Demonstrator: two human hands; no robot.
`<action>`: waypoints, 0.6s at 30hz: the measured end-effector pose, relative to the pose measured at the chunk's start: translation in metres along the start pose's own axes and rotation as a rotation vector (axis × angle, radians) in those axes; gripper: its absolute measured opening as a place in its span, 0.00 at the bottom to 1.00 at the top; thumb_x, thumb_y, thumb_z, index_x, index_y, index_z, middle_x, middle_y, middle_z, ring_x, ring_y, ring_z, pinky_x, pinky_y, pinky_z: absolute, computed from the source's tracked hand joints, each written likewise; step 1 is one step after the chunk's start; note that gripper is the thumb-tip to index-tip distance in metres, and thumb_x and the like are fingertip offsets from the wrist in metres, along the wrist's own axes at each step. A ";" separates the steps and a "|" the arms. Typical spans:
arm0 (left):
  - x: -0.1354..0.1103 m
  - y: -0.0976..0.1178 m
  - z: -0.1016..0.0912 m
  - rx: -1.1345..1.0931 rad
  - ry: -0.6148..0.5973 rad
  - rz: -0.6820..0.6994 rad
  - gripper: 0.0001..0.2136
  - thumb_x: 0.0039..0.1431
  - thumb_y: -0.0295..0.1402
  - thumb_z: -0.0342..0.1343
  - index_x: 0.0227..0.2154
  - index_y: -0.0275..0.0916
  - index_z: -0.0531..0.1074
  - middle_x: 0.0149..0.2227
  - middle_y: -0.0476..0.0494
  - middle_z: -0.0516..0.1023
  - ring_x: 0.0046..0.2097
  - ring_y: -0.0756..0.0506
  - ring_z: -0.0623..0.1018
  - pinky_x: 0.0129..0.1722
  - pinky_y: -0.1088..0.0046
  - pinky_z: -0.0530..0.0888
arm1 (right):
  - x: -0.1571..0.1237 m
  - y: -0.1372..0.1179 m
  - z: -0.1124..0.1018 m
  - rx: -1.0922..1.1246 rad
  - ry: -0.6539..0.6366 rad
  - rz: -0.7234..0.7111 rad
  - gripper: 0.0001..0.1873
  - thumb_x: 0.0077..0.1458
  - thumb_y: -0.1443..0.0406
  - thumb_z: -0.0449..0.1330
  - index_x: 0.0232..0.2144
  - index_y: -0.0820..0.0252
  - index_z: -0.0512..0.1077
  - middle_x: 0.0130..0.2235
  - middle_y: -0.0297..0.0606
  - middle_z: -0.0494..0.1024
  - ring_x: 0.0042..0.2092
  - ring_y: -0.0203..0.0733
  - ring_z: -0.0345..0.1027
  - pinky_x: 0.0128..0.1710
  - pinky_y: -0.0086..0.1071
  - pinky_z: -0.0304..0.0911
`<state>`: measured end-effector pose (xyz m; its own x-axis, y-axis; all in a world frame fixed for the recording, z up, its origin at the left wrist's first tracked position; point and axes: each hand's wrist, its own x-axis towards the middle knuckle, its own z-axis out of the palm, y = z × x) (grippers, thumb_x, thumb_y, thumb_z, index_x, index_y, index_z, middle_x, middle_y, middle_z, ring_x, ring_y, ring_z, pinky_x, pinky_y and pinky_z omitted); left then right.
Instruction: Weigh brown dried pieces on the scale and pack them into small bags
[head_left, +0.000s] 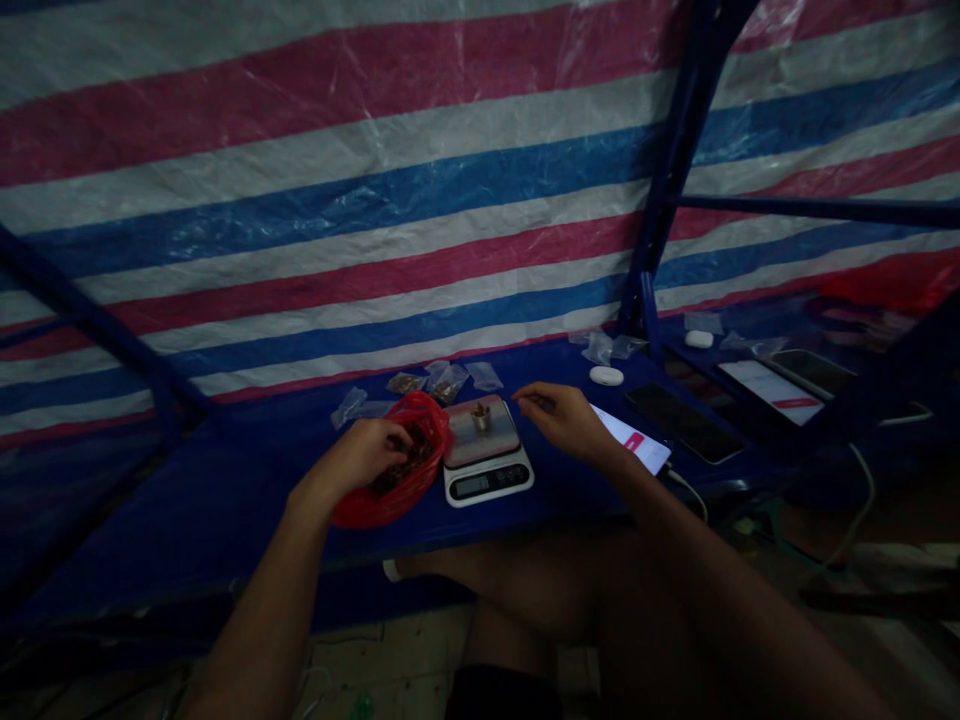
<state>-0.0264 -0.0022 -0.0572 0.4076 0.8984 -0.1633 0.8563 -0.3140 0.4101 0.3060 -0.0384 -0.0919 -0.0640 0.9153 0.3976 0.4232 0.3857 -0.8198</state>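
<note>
Red plastic bag [431,425] lies just left of the digital kitchen scale [487,485], my left hand [356,460] curled into it, fingers among brown pieces [401,470], pinching or not I cannot tell, a small metal cylinder [481,417] on the scale, and my right hand [562,420], fingers loosely together, just right of it.

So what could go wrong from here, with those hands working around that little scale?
The red plastic bag, with the left hand in it, sits right beside the digital scale, so a nudge might shift the scale or upset its reading. The small metal piece standing on the pan could get knocked off by the right hand, which hovers close by. The light is also dim, which may make the display hard to read.
</note>
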 end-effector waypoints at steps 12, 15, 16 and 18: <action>0.029 0.069 -0.031 -0.044 0.078 0.293 0.09 0.57 0.29 0.62 0.40 0.42 0.82 0.42 0.49 0.86 0.44 0.45 0.83 0.47 0.73 0.75 | -0.008 0.012 -0.013 -0.033 0.016 0.030 0.14 0.60 0.60 0.59 0.41 0.61 0.81 0.36 0.41 0.84 0.36 0.45 0.77 0.35 0.34 0.68; 0.054 0.091 -0.026 -0.021 0.015 0.349 0.10 0.56 0.28 0.63 0.41 0.39 0.82 0.41 0.46 0.86 0.42 0.45 0.83 0.44 0.73 0.75 | -0.010 0.014 -0.014 -0.037 0.017 0.038 0.14 0.60 0.60 0.59 0.42 0.61 0.80 0.37 0.41 0.84 0.36 0.44 0.77 0.35 0.33 0.68; 0.061 0.096 -0.023 -0.001 -0.005 0.354 0.10 0.55 0.28 0.64 0.40 0.39 0.83 0.40 0.46 0.86 0.41 0.45 0.83 0.43 0.73 0.75 | -0.010 0.014 -0.014 -0.037 0.018 0.035 0.14 0.60 0.60 0.59 0.42 0.61 0.80 0.37 0.42 0.84 0.36 0.44 0.77 0.35 0.33 0.68; 0.073 0.101 -0.017 0.045 -0.028 0.361 0.10 0.54 0.27 0.64 0.39 0.39 0.83 0.38 0.46 0.86 0.40 0.45 0.83 0.40 0.73 0.74 | -0.010 0.014 -0.015 -0.037 0.020 0.027 0.13 0.60 0.61 0.59 0.41 0.61 0.80 0.37 0.42 0.84 0.36 0.45 0.77 0.35 0.34 0.68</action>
<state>0.0846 0.0366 -0.0119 0.6939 0.7190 -0.0398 0.6687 -0.6229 0.4060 0.3257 -0.0442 -0.1011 -0.0342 0.9227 0.3840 0.4578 0.3560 -0.8147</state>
